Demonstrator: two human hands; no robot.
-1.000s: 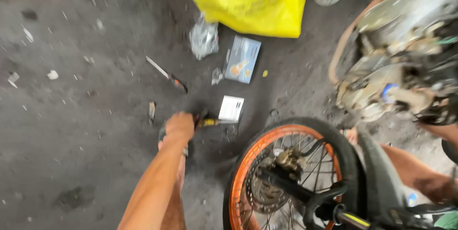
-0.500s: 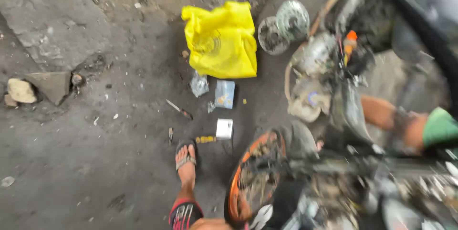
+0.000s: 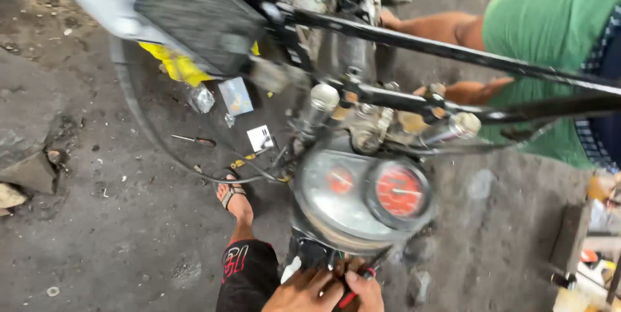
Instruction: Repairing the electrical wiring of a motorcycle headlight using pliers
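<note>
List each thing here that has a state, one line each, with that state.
Left hand: fingers bent on wiring beneath the gauges.
Right hand: pinching a red wire.
Round red-faced gauge: mounted, facing up.
Yellow plastic bag: crumpled on the ground.
Thin screwdriver: lying flat.

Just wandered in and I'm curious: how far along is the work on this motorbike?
Already stripped: the instrument cluster and handlebar sit bare, with no cover in sight. In hand: the left hand and right hand pinch red wires below the gauges. Left: a screwdriver and small boxes lie on the floor, and cables hang loose.
</note>
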